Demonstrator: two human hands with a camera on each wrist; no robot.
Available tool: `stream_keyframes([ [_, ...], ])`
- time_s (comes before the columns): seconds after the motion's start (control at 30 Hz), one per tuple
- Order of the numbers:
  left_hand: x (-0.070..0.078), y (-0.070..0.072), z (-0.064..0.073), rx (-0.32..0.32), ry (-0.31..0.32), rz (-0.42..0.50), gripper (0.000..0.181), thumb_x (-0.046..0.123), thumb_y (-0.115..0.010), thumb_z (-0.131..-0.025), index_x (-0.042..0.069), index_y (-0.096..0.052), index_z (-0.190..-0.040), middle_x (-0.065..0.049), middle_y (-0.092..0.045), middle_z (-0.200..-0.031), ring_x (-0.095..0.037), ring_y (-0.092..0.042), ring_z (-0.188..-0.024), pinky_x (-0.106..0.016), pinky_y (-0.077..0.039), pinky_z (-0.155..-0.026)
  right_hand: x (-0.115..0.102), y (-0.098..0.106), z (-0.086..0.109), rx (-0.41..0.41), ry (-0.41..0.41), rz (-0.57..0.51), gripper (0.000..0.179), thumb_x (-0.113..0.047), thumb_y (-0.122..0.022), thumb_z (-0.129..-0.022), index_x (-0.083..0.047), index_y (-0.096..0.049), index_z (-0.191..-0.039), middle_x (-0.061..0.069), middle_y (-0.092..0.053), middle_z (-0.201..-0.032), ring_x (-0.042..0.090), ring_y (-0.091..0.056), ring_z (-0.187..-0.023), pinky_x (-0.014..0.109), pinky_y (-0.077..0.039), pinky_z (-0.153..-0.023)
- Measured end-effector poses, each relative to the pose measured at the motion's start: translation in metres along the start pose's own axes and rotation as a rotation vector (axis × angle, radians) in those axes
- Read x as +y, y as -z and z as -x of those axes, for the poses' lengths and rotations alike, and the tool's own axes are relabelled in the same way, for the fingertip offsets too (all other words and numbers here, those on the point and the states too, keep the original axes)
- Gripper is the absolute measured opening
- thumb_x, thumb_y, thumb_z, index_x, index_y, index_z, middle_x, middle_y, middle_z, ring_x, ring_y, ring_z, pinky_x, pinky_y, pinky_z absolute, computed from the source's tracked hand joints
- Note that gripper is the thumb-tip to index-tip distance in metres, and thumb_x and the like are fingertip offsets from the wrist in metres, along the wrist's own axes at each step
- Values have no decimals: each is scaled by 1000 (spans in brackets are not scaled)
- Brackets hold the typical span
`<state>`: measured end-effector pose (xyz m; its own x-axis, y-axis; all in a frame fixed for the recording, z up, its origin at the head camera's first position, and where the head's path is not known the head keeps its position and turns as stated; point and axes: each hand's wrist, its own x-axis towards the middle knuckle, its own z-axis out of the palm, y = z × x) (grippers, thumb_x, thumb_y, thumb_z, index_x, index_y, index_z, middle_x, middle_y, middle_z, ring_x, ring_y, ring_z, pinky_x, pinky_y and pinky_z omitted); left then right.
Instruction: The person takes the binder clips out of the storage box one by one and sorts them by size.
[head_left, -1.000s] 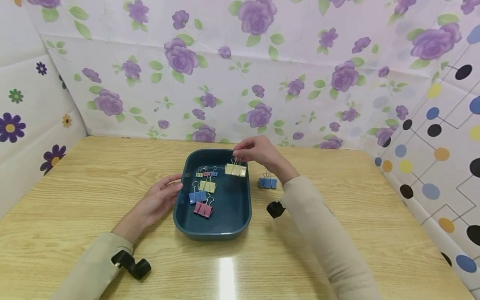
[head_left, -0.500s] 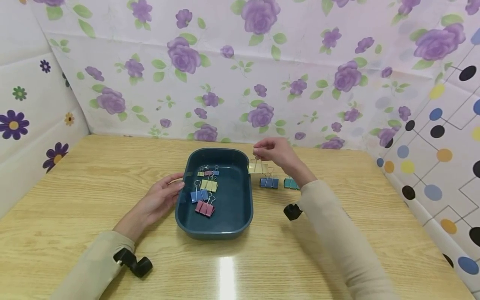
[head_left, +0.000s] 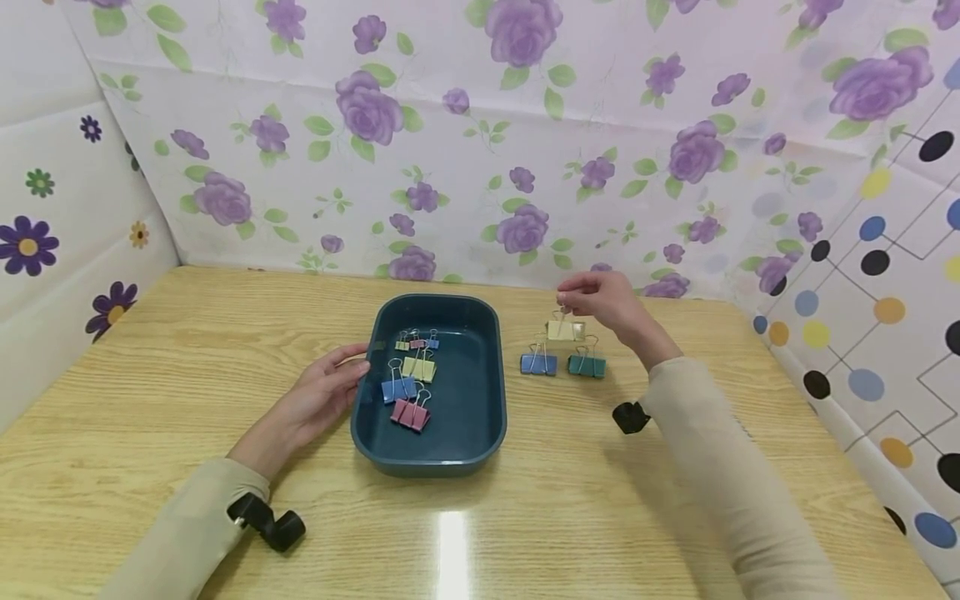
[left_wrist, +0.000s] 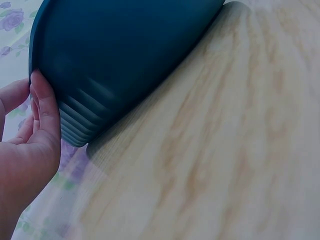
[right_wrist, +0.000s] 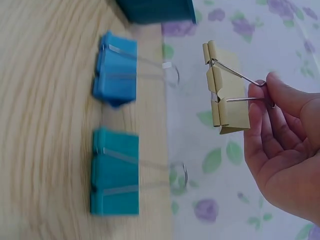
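Observation:
My right hand (head_left: pixel 611 304) pinches the wire handles of a large yellow binder clip (right_wrist: pixel 227 87), holding it in the air. Below it on the table, a large blue binder clip (head_left: pixel 538 364) and a teal binder clip (head_left: pixel 587 367) stand side by side, handles up. My left hand (head_left: pixel 322 392) holds the left rim of a dark teal plastic bin (left_wrist: pixel 125 45), thumb and fingers at its edge. Inside the bin lie a medium yellow binder clip (head_left: pixel 418 370), a blue one (head_left: pixel 398 391), a pink one (head_left: pixel 410 415) and several tiny clips (head_left: pixel 417 343) near the back.
The wooden table (head_left: pixel 570 517) ends at the back against a floral sheet (head_left: pixel 465 167). A dotted sheet (head_left: pixel 885 333) borders the right side. Black camera mounts sit on both wrists, including the left mount (head_left: pixel 266 523).
My right hand has carried the yellow binder clip rightward, out from over the bin to above the blue and teal clips. The teal clip has come into view. My left hand stays at the bin.

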<state>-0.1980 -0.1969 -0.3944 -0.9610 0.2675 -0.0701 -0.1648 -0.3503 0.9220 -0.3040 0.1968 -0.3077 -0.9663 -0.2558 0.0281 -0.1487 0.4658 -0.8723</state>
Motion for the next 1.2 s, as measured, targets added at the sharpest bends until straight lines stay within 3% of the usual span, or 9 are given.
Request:
stream_keyframes([
  [0.17, 0, 1, 0, 1, 0, 3, 48, 4, -52, -100, -7, -28, -140, -3, -67, -105, -11, -63, -94, -23, -51, -80, 10, 17, 2, 2, -41, -27, 35, -15, -66, -94, 8, -60, -119, 10, -66, -98, 13, -65, -83, 44, -49, -92],
  [0.47, 2, 0, 1, 6, -3, 13, 42, 4, -53, -99, -4, -34, -135, -3, -67, -104, -11, -63, -92, -23, -51, -79, 29, 45, 11, -14, -107, 65, 42, -21, -61, -97, 9, -55, -126, 25, -60, -118, 16, -64, -93, 39, -47, -95],
  [0.83, 2, 0, 3, 11, -3, 11, 40, 4, -53, -99, -3, -35, -134, -3, -67, -103, -11, -63, -91, -23, -51, -78, 62, 66, 23, 4, -111, 80, 43, -18, -62, -96, 12, -55, -125, 18, -65, -109, 8, -65, -86, 39, -50, -91],
  [1.2, 1, 0, 1, 7, -3, 7, 42, 5, -54, -99, -4, -34, -135, -3, -67, -104, -10, -63, -91, -22, -51, -78, 93, 78, 41, -24, -208, 99, 50, -31, -63, -95, 7, -55, -128, 23, -60, -120, 16, -65, -96, 39, -50, -92],
])
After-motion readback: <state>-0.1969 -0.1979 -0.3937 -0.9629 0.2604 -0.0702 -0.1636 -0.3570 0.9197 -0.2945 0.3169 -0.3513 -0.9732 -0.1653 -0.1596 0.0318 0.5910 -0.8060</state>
